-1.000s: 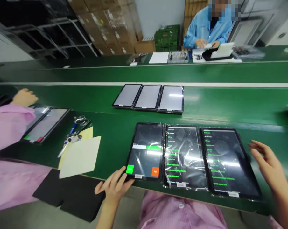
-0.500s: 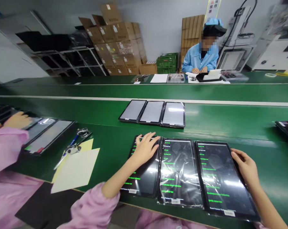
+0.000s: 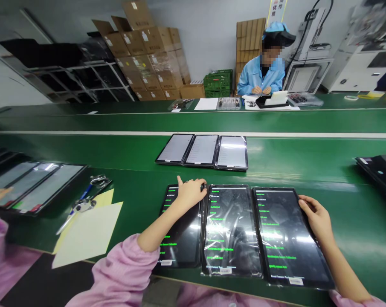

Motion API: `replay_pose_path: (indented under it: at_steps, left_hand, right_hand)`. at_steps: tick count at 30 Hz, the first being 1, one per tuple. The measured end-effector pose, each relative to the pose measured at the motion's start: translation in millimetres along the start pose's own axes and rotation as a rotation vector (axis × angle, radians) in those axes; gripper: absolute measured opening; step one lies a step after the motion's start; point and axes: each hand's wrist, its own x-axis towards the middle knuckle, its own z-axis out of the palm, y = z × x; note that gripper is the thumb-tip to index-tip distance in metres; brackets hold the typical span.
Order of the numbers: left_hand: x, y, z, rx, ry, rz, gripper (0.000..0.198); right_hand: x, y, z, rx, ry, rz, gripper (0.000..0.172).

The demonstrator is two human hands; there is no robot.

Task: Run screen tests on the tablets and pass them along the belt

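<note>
At lower centre of the frame our left hand (image 3: 189, 194) clasps the left tablet (image 3: 183, 238) at its top edge, and our right hand (image 3: 314, 215) grips the right tablet (image 3: 285, 238) by its outer edge.

Right tablet (image 3: 288, 234) had glossy glass screen; middle tablet (image 3: 233, 230) wore crinkled clear plastic film. Tabletop (image 3: 308, 157) was smooth, shiny green. Paper sheet (image 3: 87, 234) was matt, sleeve (image 3: 122, 273) pink cloth, boxes (image 3: 148, 47) brown cardboard.

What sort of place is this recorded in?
Probably an electronics factory test line: tablets showing green text menus lie in rows on a green bench, cartons are stacked behind, and a person in a blue coat works opposite.
</note>
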Motion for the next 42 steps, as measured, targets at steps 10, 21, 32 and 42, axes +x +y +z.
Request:
replay_pose_path:
  at_steps: [10, 21, 32, 42]
  left_hand:
    - [-1.3, 18.2, 1.3, 0.102, -0.013, -0.017, 0.042]
    - [1.5, 115.2, 13.3, -0.002, -0.116, 0.556, 0.058]
    - [13.2, 118.3, 8.6, 0.085, -0.235, 0.631, 0.064]
    - [-4.9, 55.3, -19.6, -0.196, -0.279, 0.628, 0.066]
  right_hand:
    - [0.8, 6.3, 0.9, 0.007, 0.001, -0.006, 0.050]
    - [-2.2, 1.0, -1.6, -0.029, 0.008, 0.016, 0.051]
    - [-3.3, -13.9, -0.9, -0.169, 0.033, 0.085, 0.057]
    - [-8.0, -12.2, -15.8, -0.081, 0.019, 0.163, 0.046]
